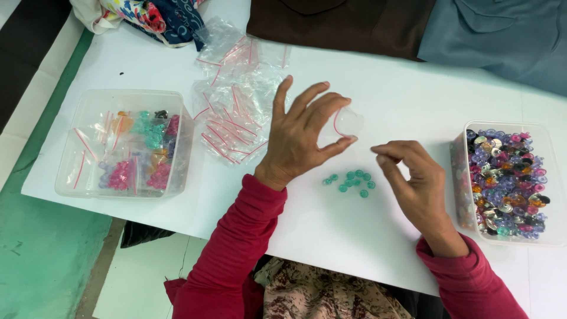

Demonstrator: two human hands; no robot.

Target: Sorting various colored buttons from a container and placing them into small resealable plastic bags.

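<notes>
Teal beads [352, 182], a small loose cluster of round pieces, lie on the white table [366, 236] between the two hands, just below the left hand and just left of the right hand. The left hand [301, 133] is raised above the table, its fingers curled around a small clear zip bag [345, 123] with a red seal strip, the bag's mouth turned toward the right hand. The right hand [413, 180] hovers beside the beads, thumb and fingertips pinched together; whether a bead sits in that pinch cannot be made out. The right hand is the nearer one to the beads.

Left of the left hand lies a heap of empty clear bags [236, 106]. Further left stands a clear tub [127, 145] of filled bags. At the far right, a second clear tub [508, 183] holds mixed coloured beads.
</notes>
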